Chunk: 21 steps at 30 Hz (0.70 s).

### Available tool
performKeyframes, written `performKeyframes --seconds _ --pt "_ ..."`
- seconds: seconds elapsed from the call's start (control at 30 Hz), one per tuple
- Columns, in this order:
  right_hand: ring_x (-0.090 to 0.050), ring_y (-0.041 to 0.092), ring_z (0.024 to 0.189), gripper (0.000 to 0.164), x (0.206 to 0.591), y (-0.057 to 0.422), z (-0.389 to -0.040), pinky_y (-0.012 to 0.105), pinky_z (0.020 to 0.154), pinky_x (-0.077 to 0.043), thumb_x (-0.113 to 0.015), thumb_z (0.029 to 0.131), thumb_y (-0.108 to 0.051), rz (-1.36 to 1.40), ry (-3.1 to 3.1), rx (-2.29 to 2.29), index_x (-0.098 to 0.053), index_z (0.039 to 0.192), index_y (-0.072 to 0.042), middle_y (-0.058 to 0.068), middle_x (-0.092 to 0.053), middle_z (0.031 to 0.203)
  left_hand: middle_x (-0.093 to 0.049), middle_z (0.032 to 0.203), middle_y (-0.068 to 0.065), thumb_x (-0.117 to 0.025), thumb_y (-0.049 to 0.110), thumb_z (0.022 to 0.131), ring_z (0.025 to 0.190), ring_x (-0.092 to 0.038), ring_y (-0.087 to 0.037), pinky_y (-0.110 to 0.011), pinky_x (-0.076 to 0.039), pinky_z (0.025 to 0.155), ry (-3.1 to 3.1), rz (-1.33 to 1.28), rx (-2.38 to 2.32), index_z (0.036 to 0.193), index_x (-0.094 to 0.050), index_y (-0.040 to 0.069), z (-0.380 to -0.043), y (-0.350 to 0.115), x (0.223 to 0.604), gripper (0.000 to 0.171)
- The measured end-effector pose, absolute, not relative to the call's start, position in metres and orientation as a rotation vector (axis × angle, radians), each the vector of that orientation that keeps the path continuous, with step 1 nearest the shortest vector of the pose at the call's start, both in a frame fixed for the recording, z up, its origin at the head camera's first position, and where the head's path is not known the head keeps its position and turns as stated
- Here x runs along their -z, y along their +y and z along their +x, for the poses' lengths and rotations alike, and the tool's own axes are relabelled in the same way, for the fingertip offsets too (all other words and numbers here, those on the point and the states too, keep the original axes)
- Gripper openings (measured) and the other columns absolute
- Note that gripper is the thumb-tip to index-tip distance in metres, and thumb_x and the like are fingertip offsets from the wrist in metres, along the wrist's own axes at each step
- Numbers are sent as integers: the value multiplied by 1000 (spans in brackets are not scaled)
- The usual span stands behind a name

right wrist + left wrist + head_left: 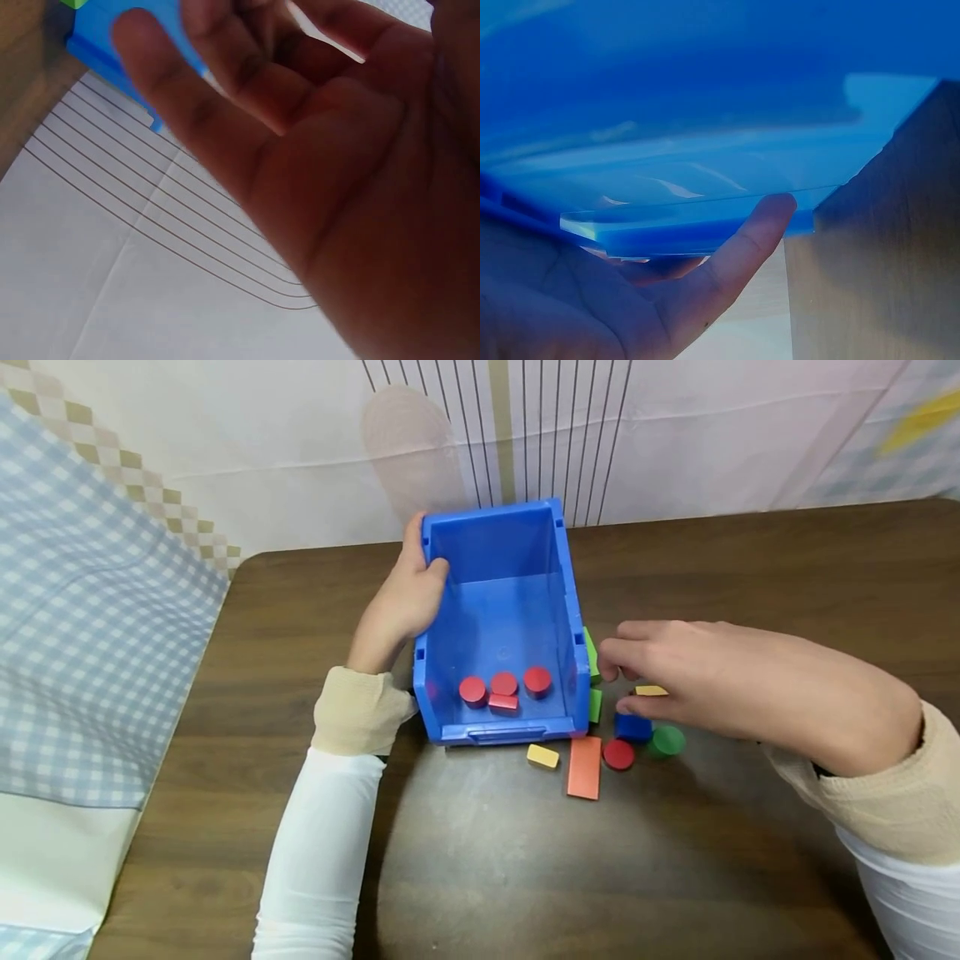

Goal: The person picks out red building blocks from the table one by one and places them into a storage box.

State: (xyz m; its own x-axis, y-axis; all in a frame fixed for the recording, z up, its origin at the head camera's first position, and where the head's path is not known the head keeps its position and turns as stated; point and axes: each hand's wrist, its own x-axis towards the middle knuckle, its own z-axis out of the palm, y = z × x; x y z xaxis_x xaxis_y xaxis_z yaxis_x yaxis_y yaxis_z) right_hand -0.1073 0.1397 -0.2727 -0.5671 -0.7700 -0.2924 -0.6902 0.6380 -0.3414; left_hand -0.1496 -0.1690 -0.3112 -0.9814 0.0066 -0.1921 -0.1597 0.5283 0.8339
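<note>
A blue plastic bin point(502, 618) has its left rim gripped by my left hand point(408, 597), thumb over the edge. In the left wrist view the bin's blue underside point(705, 150) fills the top, with a finger point(742, 247) touching it. Inside the bin's front lie several red pieces, among them a red cylinder point(537, 682) and a small red block point(503, 703). To the right of the bin my right hand point(675, 672) hovers with loosely bent fingers and nothing between them. Close under it are a yellow block point(650, 691), a blue block point(633, 727) and a green cylinder point(667, 741).
Along the bin's right wall are green blocks point(595, 706). In front lie a flat orange block point(584, 767), a red disc point(618, 754) and a small yellow block point(543, 757). A patterned cloth point(262, 443) hangs behind the wooden table point(510, 877).
</note>
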Motion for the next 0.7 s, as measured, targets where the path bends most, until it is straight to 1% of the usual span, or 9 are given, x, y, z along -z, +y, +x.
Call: performKeyframes --seconds 0.1,0.2,0.33,0.5,0.63,0.7 --pt "-68 15 84 38 274 140 -109 38 67 -63 -89 86 -26 -1104 2426 221 -67 115 -15 3 -67 109 -16 176 -10 -31 16 112 160 -21 -29 -58 -25 126 2589 -128 -1453 169 3 16 -150 -169 311 67" --pt "-64 14 78 37 275 140 -108 37 64 -61 -89 87 -26 -1080 2421 181 -65 114 -14 3 -65 106 -17 175 -11 -31 15 112 160 -21 -29 -57 -25 126 2585 -126 -1455 169 3 15 -149 -169 312 66" --pt "-63 14 77 37 276 141 -108 37 63 -60 -88 88 -27 -1064 2412 162 -65 115 -14 3 -64 106 -17 175 -11 -31 16 112 161 -21 -29 -56 -25 126 2584 -119 -1456 169 3 15 -149 -168 312 66" --pt "-65 15 79 38 277 140 -109 38 65 -61 -88 88 -26 -1061 2401 177 -65 115 -14 4 -65 109 -17 175 -10 -31 16 112 160 -21 -28 -57 -25 126 2585 -124 -1455 169 3 15 -150 -168 309 66" --pt "-68 17 85 39 279 138 -109 40 68 -63 -90 85 -24 -1037 2375 193 -66 115 -13 4 -67 110 -17 176 -10 -31 16 112 161 -21 -30 -59 -26 125 2582 -135 -1443 169 4 16 -149 -167 307 67" --pt "-67 17 84 40 280 138 -110 39 68 -63 -90 84 -25 -1018 2357 185 -66 114 -13 4 -66 109 -16 176 -9 -31 17 112 161 -20 -30 -59 -25 125 2584 -137 -1436 169 4 16 -149 -167 306 67"
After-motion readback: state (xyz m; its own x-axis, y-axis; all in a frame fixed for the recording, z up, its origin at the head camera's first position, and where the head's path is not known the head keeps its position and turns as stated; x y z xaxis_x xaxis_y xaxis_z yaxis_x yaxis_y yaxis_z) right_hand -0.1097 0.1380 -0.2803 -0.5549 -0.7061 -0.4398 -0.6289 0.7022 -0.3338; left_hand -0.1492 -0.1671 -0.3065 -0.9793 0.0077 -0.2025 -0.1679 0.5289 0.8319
